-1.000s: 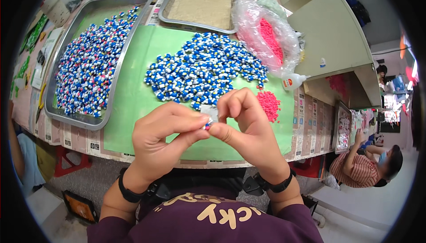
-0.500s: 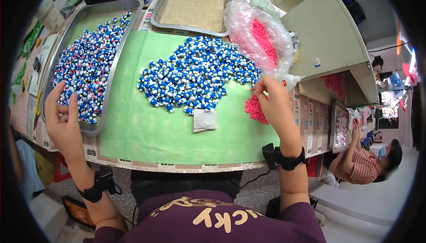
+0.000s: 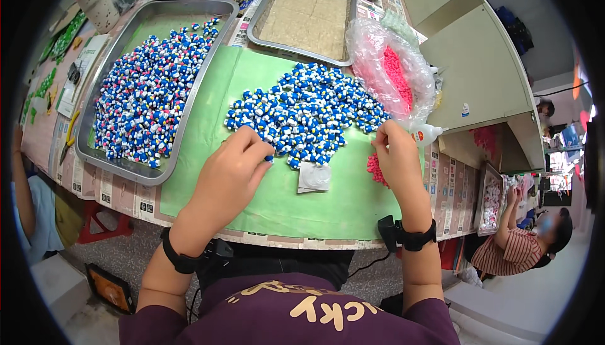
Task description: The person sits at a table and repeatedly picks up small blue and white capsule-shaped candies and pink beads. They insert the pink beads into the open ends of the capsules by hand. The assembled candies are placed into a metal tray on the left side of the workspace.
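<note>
My left hand is at the near-left edge of a heap of small blue-and-white figurines on a green sheet. Its thumb and fingers pinch a blue figurine. My right hand hovers by the heap's right end, above a small pile of pink pieces, partly covering it. Its thumb and fingertips are pressed together; whatever lies between them is too small to make out. A small pale square pad with a round clear blob lies between the hands, in front of the heap.
On the left stands a metal tray of figurines. Farther back is another tray with a beige surface. A clear bag of pink pieces and a white squeeze bottle are beyond my right hand. Another person works at far right.
My left hand has moved right, from the near end of the figurine tray to the heap, and now pinches a figurine. My right hand stays by the pink pile. The view has shifted slightly.
</note>
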`<action>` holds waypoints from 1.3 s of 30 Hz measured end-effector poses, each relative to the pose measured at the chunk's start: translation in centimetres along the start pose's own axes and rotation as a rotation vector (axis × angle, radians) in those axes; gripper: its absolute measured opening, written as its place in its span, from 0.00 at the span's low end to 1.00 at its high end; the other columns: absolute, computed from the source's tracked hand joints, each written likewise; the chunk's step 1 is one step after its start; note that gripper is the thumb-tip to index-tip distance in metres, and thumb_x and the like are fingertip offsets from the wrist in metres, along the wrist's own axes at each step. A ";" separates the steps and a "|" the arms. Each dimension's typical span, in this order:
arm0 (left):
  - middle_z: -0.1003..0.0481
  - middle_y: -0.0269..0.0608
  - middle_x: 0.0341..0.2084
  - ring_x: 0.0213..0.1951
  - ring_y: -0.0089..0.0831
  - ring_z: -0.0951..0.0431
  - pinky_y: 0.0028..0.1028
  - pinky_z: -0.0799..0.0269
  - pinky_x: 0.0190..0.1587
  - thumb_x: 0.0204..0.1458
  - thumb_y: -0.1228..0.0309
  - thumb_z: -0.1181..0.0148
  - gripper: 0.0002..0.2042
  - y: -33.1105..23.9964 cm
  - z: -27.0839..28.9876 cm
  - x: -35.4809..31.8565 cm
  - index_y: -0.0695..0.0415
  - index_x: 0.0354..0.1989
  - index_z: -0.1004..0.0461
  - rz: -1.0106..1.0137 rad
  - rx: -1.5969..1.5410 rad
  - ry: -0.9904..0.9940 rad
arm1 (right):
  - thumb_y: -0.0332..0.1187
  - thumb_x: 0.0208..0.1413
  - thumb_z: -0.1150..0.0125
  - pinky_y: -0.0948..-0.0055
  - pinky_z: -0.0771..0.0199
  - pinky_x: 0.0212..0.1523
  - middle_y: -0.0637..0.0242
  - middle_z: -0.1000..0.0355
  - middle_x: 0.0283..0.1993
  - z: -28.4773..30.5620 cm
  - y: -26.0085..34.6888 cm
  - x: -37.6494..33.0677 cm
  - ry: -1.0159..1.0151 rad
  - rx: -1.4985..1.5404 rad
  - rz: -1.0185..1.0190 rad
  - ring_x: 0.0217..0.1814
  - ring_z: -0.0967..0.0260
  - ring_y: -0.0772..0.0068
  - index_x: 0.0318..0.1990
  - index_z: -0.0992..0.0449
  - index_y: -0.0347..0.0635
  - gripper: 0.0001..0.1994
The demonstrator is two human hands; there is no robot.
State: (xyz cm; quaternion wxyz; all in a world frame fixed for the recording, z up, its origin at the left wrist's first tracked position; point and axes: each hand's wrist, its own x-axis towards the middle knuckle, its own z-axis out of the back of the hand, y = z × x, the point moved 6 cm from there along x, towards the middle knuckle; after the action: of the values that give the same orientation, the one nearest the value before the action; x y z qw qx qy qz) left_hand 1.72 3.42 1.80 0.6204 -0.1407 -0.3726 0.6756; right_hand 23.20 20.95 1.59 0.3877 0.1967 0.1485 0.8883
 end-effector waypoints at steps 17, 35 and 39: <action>0.31 0.43 0.35 0.38 0.40 0.26 0.35 0.28 0.36 0.50 0.81 0.43 0.05 0.0 -1.3 -0.9 0.61 0.35 0.27 -0.086 0.205 0.118 | 0.18 0.47 0.45 0.59 0.33 0.34 0.53 0.32 0.29 -0.9 0.7 -0.5 0.177 0.270 -0.209 0.34 0.32 0.50 0.31 0.34 0.37 0.06; 0.24 0.35 0.31 0.30 0.19 0.24 0.19 0.28 0.30 0.60 0.73 0.42 0.08 -3.7 -3.8 -1.1 0.64 0.43 0.23 0.433 -1.417 0.486 | 0.15 0.35 0.37 0.64 0.36 0.41 0.66 0.28 0.38 3.7 13.5 -4.2 -0.035 0.536 0.560 0.34 0.32 0.62 0.34 0.32 0.43 0.17; 0.23 0.34 0.30 0.28 0.18 0.24 0.18 0.29 0.29 0.58 0.73 0.40 0.06 -3.5 -3.6 -1.2 0.62 0.40 0.22 0.451 -1.410 0.480 | 0.15 0.41 0.36 0.65 0.35 0.41 0.63 0.28 0.38 3.4 13.2 -4.2 -0.003 0.608 0.515 0.35 0.31 0.62 0.34 0.32 0.42 0.15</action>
State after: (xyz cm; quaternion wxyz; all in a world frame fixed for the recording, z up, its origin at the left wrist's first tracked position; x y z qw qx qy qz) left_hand 6.87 3.36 1.37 0.2958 -0.7167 -0.5321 0.3401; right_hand 19.07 9.50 9.04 0.0767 0.3346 0.3501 0.8716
